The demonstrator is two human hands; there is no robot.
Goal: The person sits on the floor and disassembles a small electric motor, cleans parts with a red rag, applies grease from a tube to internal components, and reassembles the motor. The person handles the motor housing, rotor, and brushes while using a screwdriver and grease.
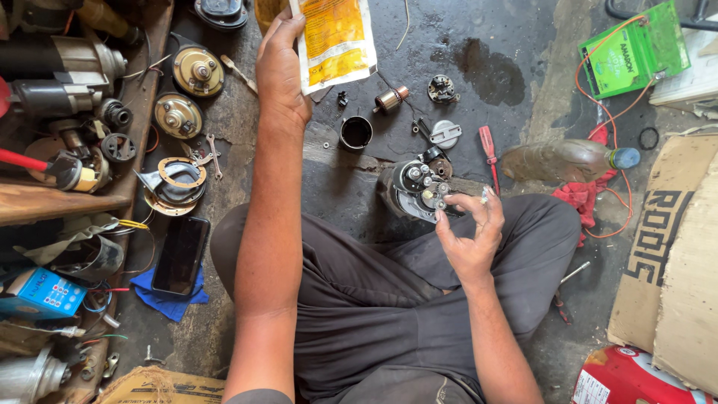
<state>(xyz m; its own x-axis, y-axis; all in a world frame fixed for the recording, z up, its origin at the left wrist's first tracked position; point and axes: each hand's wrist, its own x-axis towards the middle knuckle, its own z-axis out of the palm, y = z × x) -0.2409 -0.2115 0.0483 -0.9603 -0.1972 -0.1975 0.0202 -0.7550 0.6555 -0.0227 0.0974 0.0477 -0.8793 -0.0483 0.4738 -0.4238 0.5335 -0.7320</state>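
2 hands work apart: the left hand (282,71) grips a yellow pouch (336,41) clear of the greasy floor (516,45), while the right hand (471,232) pinches a small part at the motor (415,191), steadying it.

Dark, oil-stained concrete floor (516,45) lying cracked and patchy, wet blotch (486,71) showing far centre. Daylight falling evenly, soft shadows. Wooden shelf edge (149,67) running down left side, crowded with metal motor parts. Phone (179,254) resting on blue cloth (161,299) on near left floor. Green box (632,52) with orange wire sitting far right. Cardboard sheets (673,254) lying at right, red container (628,378) peeking in near right corner. Red cloth (580,198) lying beside plastic bottle (568,161) on right.
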